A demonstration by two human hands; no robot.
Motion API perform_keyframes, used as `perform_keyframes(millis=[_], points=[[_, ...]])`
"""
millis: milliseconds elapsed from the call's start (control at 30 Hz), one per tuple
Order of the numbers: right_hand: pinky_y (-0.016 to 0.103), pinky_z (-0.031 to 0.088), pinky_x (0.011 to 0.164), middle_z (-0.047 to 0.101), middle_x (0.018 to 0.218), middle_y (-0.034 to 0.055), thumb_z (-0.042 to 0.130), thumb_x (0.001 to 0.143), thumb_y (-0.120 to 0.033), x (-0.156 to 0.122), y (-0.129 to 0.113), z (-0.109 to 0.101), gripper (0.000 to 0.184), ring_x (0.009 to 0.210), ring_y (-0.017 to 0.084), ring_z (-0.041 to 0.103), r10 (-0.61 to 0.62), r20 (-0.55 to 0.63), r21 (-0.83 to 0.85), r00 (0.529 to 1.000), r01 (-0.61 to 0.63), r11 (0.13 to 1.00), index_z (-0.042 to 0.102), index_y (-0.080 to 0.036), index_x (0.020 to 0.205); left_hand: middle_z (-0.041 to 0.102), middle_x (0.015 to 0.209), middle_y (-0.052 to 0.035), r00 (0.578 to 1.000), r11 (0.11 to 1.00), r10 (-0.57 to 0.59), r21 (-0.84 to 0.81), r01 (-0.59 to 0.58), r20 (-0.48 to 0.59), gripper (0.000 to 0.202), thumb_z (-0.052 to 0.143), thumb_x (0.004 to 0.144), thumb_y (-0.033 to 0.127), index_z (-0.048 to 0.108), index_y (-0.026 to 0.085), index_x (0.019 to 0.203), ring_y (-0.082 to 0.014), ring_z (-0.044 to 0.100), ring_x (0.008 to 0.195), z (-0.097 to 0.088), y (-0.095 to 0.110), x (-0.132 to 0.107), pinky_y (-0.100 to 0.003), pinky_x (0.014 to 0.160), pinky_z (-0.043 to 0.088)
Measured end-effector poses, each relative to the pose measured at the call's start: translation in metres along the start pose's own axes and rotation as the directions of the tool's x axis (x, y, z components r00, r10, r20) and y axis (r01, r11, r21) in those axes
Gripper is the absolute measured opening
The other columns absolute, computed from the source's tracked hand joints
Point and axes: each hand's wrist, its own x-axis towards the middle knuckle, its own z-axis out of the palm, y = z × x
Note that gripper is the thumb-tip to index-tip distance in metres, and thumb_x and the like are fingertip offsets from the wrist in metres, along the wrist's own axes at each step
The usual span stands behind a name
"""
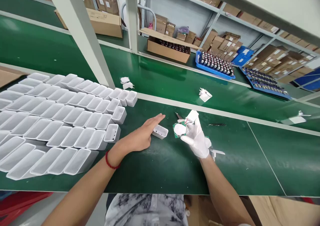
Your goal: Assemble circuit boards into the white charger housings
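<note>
My left hand [142, 134], bare with a red cord bracelet, stretches its fingers flat and open over the bench. Right beside it stands a small white plastic housing [160, 132] with holes in its inside; whether the hand touches it I cannot tell. In a white glove, my right hand [196, 139] holds a green circuit board [180, 130] with a white round pad on top. Wires join the board to a white boxy part [192, 116] at the gloved fingertips. Behind them lies a dark-tipped tool [178, 116], partly hidden. More white parts [217, 152] lie near my right wrist.
Rows of white open housings [57, 109] cover the left of the green bench. A thin dark tool [217, 124] lies to the right. White plug-like assemblies [205, 94] rest on the green strip beyond. Farther back are a blue tray [215, 65] and a carton [167, 50]. Posts rise at the left.
</note>
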Motion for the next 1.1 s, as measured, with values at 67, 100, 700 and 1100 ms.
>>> perform_keyframes(millis=[67, 100, 700, 1100], points=[[0.036, 0.055, 0.076, 0.057, 0.116, 0.0057, 0.088, 0.063, -0.031, -0.002, 0.002, 0.000, 0.089, 0.092, 0.019, 0.061, -0.034, 0.023, -0.015, 0.999, 0.035, 0.999, 0.034, -0.034, 0.134, 0.022, 0.160, -0.0121, 0.997, 0.997, -0.070, -0.035, 0.071, 0.046, 0.099, 0.063, 0.079, 0.017, 0.001, 0.028, 0.155, -0.0319, 0.030, 0.145, 0.001, 0.004, 0.000, -0.047, 0.113, 0.037], [0.037, 0.055, 0.077, 0.057, 0.116, 0.0059, 0.088, 0.064, -0.031, -0.002, 0.003, 0.000, 0.091, 0.093, 0.019, 0.061, -0.049, 0.038, -0.024, 0.998, 0.050, 0.998, 0.032, -0.034, 0.136, 0.029, 0.156, -0.0172, 0.992, 0.992, -0.126, -0.019, 0.126, 0.032, 0.111, 0.074, 0.073, 0.027, 0.000, 0.025, 0.155, -0.0371, 0.034, 0.142, 0.006, 0.007, 0.002, -0.051, 0.110, 0.039], [0.050, 0.040, 0.111, 0.050, 0.134, 0.0145, 0.067, 0.086, -0.046, -0.002, 0.013, 0.016, 0.092, 0.127, 0.024, 0.052, -0.086, 0.278, -0.392, 0.957, 0.195, 0.899, 0.005, -0.032, 0.152, 0.045, 0.148, -0.0121, 0.976, 0.946, -0.077, -0.324, 0.007, -0.206, 0.056, 0.075, 0.075, 0.032, 0.050, 0.025, 0.125, -0.0341, 0.045, 0.135, 0.049, -0.021, 0.015, -0.045, 0.101, 0.049], [0.050, 0.043, 0.108, 0.047, 0.131, 0.0128, 0.069, 0.085, -0.023, -0.005, -0.008, 0.017, 0.063, 0.125, 0.027, 0.050, -0.184, 0.369, -0.605, 0.911, 0.385, 0.696, 0.036, -0.028, 0.138, 0.049, 0.140, -0.0096, 0.981, 0.738, -0.001, -0.662, -0.130, -0.193, 0.053, 0.068, 0.085, 0.024, 0.043, 0.029, 0.132, -0.0266, 0.050, 0.131, 0.056, -0.013, 0.014, -0.042, 0.106, 0.046]])
